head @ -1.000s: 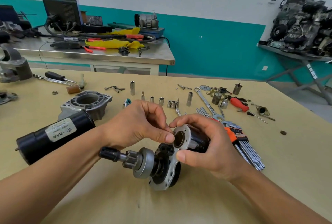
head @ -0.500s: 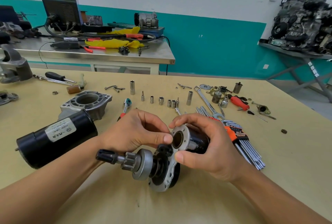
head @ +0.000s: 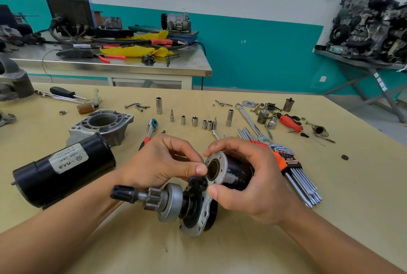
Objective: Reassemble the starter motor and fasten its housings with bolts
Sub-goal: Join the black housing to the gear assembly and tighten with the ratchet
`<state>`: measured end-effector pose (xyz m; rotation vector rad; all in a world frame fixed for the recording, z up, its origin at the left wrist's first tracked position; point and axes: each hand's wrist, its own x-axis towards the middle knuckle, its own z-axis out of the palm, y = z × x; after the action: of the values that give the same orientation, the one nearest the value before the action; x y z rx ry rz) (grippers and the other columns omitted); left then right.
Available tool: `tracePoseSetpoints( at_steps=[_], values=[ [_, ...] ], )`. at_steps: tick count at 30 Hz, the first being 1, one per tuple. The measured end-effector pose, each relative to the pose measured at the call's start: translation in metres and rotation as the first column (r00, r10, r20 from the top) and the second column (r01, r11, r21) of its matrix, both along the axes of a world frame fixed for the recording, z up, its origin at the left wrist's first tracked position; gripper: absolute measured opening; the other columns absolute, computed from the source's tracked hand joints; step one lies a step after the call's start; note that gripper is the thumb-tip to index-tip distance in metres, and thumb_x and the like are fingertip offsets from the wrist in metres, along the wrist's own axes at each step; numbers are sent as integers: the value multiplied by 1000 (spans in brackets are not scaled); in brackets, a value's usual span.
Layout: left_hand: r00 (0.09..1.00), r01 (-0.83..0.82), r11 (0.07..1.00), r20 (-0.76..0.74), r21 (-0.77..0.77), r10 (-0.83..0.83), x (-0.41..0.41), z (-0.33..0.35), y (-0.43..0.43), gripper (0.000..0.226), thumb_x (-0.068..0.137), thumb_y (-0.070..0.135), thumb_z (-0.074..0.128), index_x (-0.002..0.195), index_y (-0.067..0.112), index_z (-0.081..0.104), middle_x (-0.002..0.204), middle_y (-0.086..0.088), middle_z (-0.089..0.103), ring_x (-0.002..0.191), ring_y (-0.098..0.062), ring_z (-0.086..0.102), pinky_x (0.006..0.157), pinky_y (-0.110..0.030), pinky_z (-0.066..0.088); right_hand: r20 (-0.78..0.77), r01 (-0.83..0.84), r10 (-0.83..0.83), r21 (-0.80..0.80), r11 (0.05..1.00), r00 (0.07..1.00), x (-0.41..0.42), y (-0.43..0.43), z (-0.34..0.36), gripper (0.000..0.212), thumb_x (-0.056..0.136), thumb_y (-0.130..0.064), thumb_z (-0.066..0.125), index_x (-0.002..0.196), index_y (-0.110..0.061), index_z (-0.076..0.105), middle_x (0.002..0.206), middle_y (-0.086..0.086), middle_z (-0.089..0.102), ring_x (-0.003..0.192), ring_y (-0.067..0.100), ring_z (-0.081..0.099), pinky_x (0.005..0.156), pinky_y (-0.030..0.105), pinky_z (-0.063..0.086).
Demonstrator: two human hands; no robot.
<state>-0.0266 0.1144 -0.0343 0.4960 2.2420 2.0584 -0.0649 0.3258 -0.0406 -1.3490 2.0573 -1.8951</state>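
The broad table [head: 330, 218] has a smooth, pale yellow top. On its left lies the motor body [head: 63, 170], one long glossy black cylinder on its side with a white label. Touching its far end is one cast housing [head: 101, 125] of dull grey metal, with a round bore facing up and bolt ears on its flange.

The right hand [head: 259, 183] is near the table's middle, fingers wrapped round a short black cylinder [head: 237, 171]. This has a flat silver end ring with small holes and a brownish bore. The left hand [head: 158, 163] has curled fingers, and its thumb tip touches the ring's left edge. Whether it pinches anything is not clear.

Just below, resting on the table, is a silver plate [head: 198, 225] with bolt holes. A gear shaft [head: 154, 199] sticks out of it leftward, with a smooth steel drum, a toothed pinion and a black ribbed tip.

Behind the right hand is a fanned set of shiny hex keys [head: 301, 183] in one orange holder. Further back lie one long chrome spanner [head: 248, 119] and one red-handled ratchet [head: 150, 129]. Eight small steel sockets [head: 195, 121] and bits stand in a row.
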Motion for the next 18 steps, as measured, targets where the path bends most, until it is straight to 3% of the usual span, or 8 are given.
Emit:
tracePoseSetpoints(
  at_steps=[3, 7, 12, 18],
  values=[
    [1000, -10, 1000, -16, -20, 9, 0, 0, 0, 18, 66, 31, 85, 77, 18, 80, 81, -13, 75, 72, -20, 70, 69, -26, 57, -32, 15, -15, -11, 1000, 999, -1, -1, -1, 41, 66, -20, 79, 105, -20, 67, 96, 2, 70, 86, 20, 69, 76, 26, 55],
    [1000, -10, 1000, -27, -14, 10, -1, 0, -1, 25, 64, 37, 87, 78, 18, 80, 81, -15, 75, 72, -22, 70, 70, -27, 58, -71, 42, -43, -23, 999, 997, -1, -1, -5, 43, 67, -23, 82, 108, -23, 67, 98, 0, 69, 88, 23, 70, 76, 28, 56],
    [999, 23, 1000, -27, 0, -23, -1, -1, -2, 23, 66, 34, 87, 79, 17, 80, 84, -18, 74, 76, -28, 69, 72, -31, 59, -124, 77, -80, -30, 997, 989, -2, -2, -5, 51, 66, -32, 89, 111, -21, 68, 95, -2, 70, 86, 23, 71, 73, 29, 56],
    [998, 47, 999, -32, 19, -47, -1, -1, -1, 21, 68, 31, 86, 80, 15, 79, 84, -15, 75, 75, -22, 70, 71, -28, 57, -225, 126, -135, -55, 990, 965, 1, -3, -4, 62, 59, -37, 92, 111, -16, 68, 95, -5, 71, 87, 21, 71, 73, 30, 58]
  ],
)
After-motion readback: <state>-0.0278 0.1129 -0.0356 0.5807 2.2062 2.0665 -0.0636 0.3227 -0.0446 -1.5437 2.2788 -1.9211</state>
